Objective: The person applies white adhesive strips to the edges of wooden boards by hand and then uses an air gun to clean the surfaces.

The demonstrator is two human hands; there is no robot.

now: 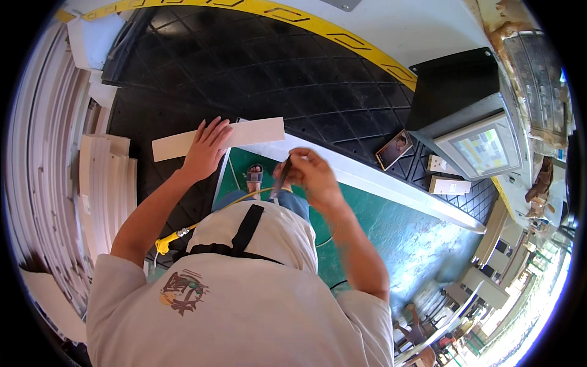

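A pale, flat board strip [260, 129] lies across the corner of the black padded work surface [244, 79] and its white edge. My left hand [209, 150] rests flat on the strip near its middle, fingers stretched out and a little apart. To the right of the strip, over the green floor, my right hand [312, 177] is closed around a narrow dark hand tool [282, 178]. The tool slants down towards my body, apart from the strip. Blur and my fingers hide its exact kind.
Stacks of long white boards [55, 159] and shorter boards [104, 183] stand at my left. A yellow nozzle-like tool [165, 243] on a yellow hose lies by my left arm. At right are a screen [483, 150], small boxes [449, 185] and a framed picture [395, 150].
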